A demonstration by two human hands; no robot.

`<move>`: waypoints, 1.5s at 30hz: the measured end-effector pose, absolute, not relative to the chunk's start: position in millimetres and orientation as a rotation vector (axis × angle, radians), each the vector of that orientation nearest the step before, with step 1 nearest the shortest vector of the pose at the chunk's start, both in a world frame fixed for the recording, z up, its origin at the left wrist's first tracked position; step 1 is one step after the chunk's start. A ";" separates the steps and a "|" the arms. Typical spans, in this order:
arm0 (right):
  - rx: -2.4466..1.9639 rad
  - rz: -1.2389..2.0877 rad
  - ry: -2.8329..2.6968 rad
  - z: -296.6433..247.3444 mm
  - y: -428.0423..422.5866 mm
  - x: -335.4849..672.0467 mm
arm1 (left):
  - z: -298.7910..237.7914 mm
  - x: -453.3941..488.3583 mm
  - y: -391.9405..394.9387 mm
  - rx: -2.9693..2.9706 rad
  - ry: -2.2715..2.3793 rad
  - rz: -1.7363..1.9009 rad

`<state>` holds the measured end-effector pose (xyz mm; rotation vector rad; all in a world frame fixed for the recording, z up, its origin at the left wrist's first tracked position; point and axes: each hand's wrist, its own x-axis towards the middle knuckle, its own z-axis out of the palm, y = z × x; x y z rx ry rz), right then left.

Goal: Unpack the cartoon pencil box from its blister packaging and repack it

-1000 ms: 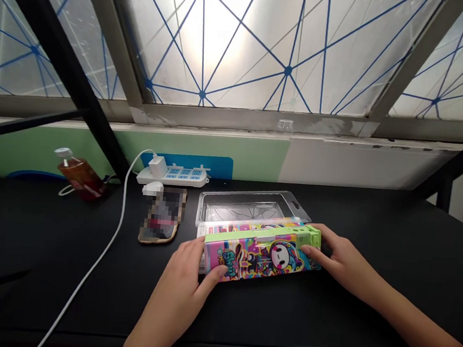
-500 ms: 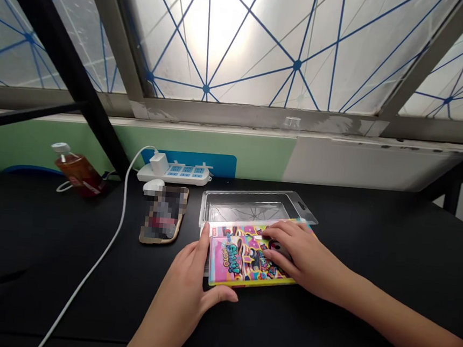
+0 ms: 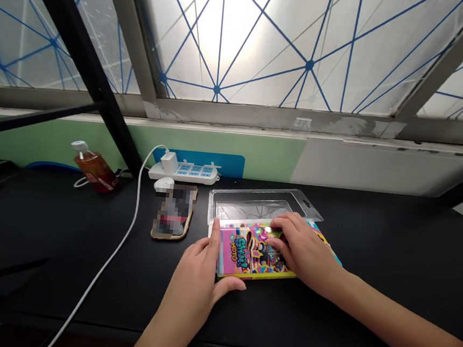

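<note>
A flat, colourful pack (image 3: 244, 253) with pink and yellow cartoon print and large lettering lies on the black table. My left hand (image 3: 200, 273) is at its left end, index finger straight along the edge and thumb stretched out by the near edge. On the pack's right half rests my right hand (image 3: 308, 250), its fingers bent and thumb apart from the index finger; some fingertips are hidden. Just behind the pack sits a clear plastic tray (image 3: 236, 209) with a hanging hole in its right end, partly overlapped by the pack.
To the left lie a phone (image 3: 173, 214) and a white rounded object (image 3: 163, 184). Behind them is a power strip (image 3: 199, 177), and a white cable (image 3: 126, 234) runs from its plug to the near edge. A drink bottle (image 3: 96, 171) stands farther left, by a black frame post (image 3: 113, 131).
The view has swung slightly left, so everything sits farther right. The pack's coloured right corner now shows beyond my right hand. My left hand stays along the left edge.
</note>
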<state>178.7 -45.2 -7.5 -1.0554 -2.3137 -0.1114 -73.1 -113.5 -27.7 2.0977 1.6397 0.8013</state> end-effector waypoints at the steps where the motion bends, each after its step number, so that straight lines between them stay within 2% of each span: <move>1: -1.036 -0.141 -2.290 -5.7 -46.8 179.0 | -27.2 -75.0 -115.6 2.062 1.620 0.811; 6: -0.838 -0.193 -2.314 16.4 -78.4 192.6 | -23.9 -89.3 -124.3 1.790 1.482 0.827; 11: -0.887 0.209 -2.740 31.2 -110.2 232.6 | -15.6 -88.7 -121.1 1.696 1.528 0.737; 20: -1.454 0.517 -2.400 -35.9 -87.4 308.8 | -22.2 -83.5 -117.4 1.786 1.603 0.686; 29: -1.529 0.473 -2.088 -34.8 -85.7 292.8 | -25.5 -95.8 -122.2 1.671 1.404 0.847; 35: -1.409 0.329 -2.126 -37.9 -94.3 285.7 | -29.6 -77.7 -125.2 1.806 1.457 0.882; 41: -1.322 0.169 -2.022 -13.1 -73.3 283.2 | 6.2 -51.8 -105.4 2.049 1.573 0.904; 45: -1.397 0.265 -1.989 2.7 -24.6 274.3 | 29.7 -51.9 -59.1 2.154 1.583 0.762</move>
